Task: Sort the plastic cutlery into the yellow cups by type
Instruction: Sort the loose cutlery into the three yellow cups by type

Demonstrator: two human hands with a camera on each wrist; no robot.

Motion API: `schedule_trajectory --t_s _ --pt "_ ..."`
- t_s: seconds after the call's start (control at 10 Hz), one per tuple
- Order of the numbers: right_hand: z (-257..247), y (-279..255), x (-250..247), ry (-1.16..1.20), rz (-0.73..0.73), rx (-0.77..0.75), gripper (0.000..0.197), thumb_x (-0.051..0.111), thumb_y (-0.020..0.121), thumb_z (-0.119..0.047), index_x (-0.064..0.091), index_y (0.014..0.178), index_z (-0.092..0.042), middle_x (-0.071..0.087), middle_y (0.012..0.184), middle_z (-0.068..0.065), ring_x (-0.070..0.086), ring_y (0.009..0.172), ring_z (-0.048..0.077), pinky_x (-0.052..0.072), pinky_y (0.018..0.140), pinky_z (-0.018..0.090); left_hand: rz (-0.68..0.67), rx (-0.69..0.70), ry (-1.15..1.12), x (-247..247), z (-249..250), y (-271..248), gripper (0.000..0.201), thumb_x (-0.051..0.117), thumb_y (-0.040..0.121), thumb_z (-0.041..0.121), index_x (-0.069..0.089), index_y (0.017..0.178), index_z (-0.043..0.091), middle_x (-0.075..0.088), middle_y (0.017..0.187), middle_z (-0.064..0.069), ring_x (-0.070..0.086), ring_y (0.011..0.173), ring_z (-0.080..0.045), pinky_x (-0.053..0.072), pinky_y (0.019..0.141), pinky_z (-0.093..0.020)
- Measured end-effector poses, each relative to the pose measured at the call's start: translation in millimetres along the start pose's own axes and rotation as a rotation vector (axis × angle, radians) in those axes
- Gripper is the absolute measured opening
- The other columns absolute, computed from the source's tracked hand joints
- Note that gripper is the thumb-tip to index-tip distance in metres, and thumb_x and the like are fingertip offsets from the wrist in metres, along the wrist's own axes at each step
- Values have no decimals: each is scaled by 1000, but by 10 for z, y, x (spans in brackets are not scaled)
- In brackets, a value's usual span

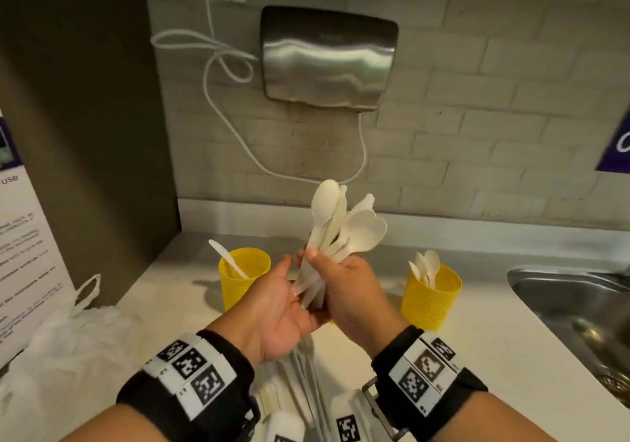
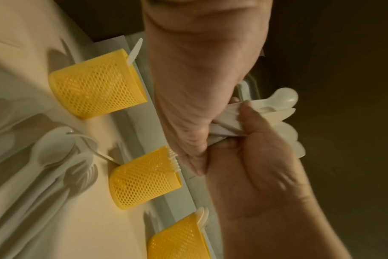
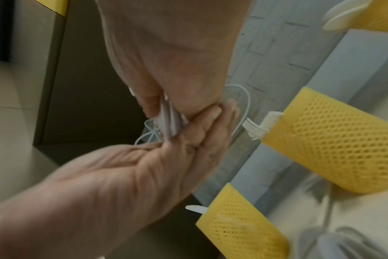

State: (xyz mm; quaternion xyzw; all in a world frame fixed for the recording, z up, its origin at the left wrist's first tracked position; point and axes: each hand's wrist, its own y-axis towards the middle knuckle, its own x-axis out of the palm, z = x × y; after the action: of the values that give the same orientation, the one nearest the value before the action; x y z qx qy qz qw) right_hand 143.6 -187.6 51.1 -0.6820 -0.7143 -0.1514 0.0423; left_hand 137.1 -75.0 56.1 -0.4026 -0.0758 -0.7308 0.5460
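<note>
My right hand [image 1: 329, 271] grips a bundle of white cutlery [image 1: 335, 223] upright by the handles; it is mostly spoons, with a serrated tip showing. My left hand [image 1: 295, 283] lies open, palm up, its fingers touching the handle ends. The left yellow cup [image 1: 243, 279] holds a knife and the right yellow cup [image 1: 431, 300] holds spoons. A middle cup [image 2: 144, 177], holding forks, is hidden behind my hands in the head view. Loose cutlery [image 2: 55, 157] lies on the counter in front of the cups.
A steel sink [image 1: 576, 301] is set into the counter at the right. A white plastic bag [image 1: 68, 339] and a printed sign [image 1: 20, 237] are at the left. A hand dryer [image 1: 327, 56] with a cord hangs on the tiled wall.
</note>
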Motion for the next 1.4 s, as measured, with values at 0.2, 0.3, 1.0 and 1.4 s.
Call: schedule_trajectory --t_s 0.2,0.3,1.0,1.4 --pt "22 4 -99 50 -100 61 8 71 83 -11 75 85 -18 65 84 14 61 84 30 48 82 47 97 64 -1 76 -65 -44 43 40 104 28 64 118 -5 74 105 -23 68 98 -33 49 99 -48" --pt "29 19 -73 65 -141 34 24 71 81 1 71 94 -19 66 87 6 63 88 23 50 85 43 161 81 9 66 -63 11 43 40 103 28 62 119 -6 73 97 -23 68 88 -32 53 91 -46" --pt "57 -67 50 -590 -50 -57 26 49 95 -8 54 121 -8 57 100 -1 56 91 17 52 79 31 164 172 317 215 -159 50 30 68 89 40 62 116 27 78 100 -4 73 95 -24 56 74 -36" --pt "136 -131 -12 -419 110 -127 41 46 88 -5 71 111 -30 71 83 -4 68 73 11 58 67 39 92 281 320 -24 -85 115 29 50 102 26 64 124 13 74 108 -15 70 95 -32 56 64 -35"
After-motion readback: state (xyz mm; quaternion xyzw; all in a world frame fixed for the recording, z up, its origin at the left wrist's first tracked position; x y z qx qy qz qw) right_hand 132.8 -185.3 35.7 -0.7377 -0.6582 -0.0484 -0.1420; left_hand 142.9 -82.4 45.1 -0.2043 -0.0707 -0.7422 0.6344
